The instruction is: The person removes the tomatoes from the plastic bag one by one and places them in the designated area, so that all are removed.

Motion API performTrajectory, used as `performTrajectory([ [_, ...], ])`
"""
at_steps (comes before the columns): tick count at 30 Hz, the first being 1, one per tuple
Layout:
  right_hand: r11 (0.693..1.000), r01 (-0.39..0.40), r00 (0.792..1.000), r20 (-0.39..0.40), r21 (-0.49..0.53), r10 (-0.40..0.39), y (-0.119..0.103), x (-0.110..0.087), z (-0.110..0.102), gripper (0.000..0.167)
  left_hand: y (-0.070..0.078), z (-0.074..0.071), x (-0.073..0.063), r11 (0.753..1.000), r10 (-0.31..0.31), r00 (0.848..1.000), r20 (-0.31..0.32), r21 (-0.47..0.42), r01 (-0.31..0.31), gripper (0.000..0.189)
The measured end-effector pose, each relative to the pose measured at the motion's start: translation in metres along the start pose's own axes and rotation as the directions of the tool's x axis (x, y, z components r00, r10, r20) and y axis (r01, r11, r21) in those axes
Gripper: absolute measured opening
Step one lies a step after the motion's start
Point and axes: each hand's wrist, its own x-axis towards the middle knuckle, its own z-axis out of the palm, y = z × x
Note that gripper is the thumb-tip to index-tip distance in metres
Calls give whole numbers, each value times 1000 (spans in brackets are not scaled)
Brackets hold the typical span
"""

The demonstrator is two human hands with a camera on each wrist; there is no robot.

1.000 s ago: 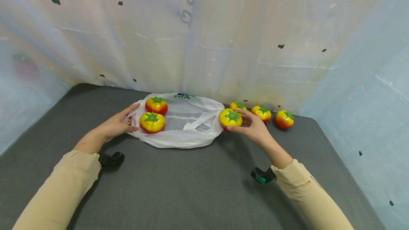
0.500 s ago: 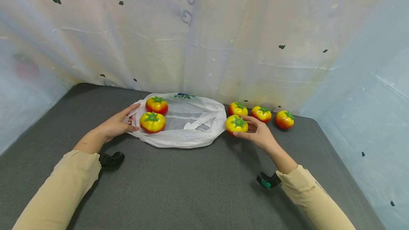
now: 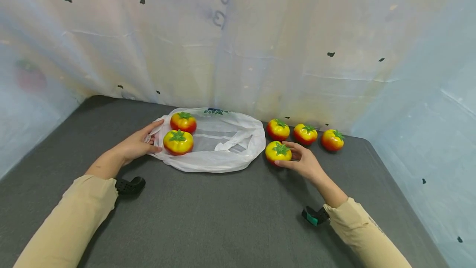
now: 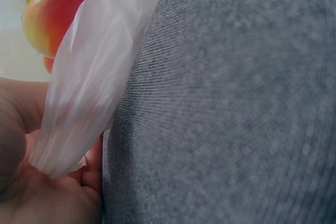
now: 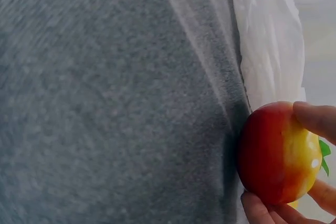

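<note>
Table [image 3: 223, 226] is dark grey cloth, fine weave showing on my wrist feeds. Pale sheets box it in: back sheet [image 3: 267, 20] at 12 o'clock, left sheet [image 3: 26, 123] at 9, bluish right sheet [image 3: 439, 111] at 3. Dark spots [image 3: 331, 54] dotted about. Blurred red shape [image 3: 30, 75] at 10 on the left sheet, can't tell what.

Writing: dark marks [image 3: 220, 7] on the back sheet near 12, I can't read them. Blue-green print [image 3: 215, 111] at the bag's 12, too small for me to make out.

Counts, clock centred on the bag: 1 white plastic bag [image 3: 215, 166], mouth spread. 6 tomatoes, red-yellow, green tops. 2 in the bag: far tomato [image 3: 183, 124] at 10, near tomato [image 3: 178, 145] at 9. 3 in a row outside around 3: first tomato [image 3: 277, 130], second tomato [image 3: 305, 135], third tomato [image 3: 332, 141]. Held tomato [image 3: 277, 155] just past 3, outside the rim.

Grip: left hand [image 3: 137, 144] at 9 holds the bag's edge. Right hand [image 3: 305, 163] grips the held tomato, thumb and fingers round it; can't tell if it touches cloth.

2 beige sleeves [image 3: 89, 195], 2 black mounts [image 3: 130, 186].
</note>
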Motion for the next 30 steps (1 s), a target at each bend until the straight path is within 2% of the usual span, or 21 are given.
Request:
performTrajectory([
  [8, 999, 30, 1000, 0, 30, -30, 2, 0, 3, 71, 0, 0, 1, 1000, -16, 1000, -7, 15, 16, 97],
  [14, 1000, 20, 1000, 17, 1, -20, 2, 0, 2, 75, 0, -1, 1, 1000, -13, 1000, 0, 15, 13, 97],
  [18, 1000, 11, 1000, 24, 24, -12, 2, 1, -2, 76, 0, -1, 1, 1000, -12, 1000, 1, 15, 12, 97],
  [24, 998, 28, 999, 25, 48, -29, -8, 2, -11, 75, 0, -1, 1, 1000, -5, 1000, 0, 18, 5, 96],
  [30, 996, 8, 1000, 3, 88, -9, -20, 7, -20, 76, 0, -1, 1, 1000, -10, 1000, 1, 16, 10, 97],
])
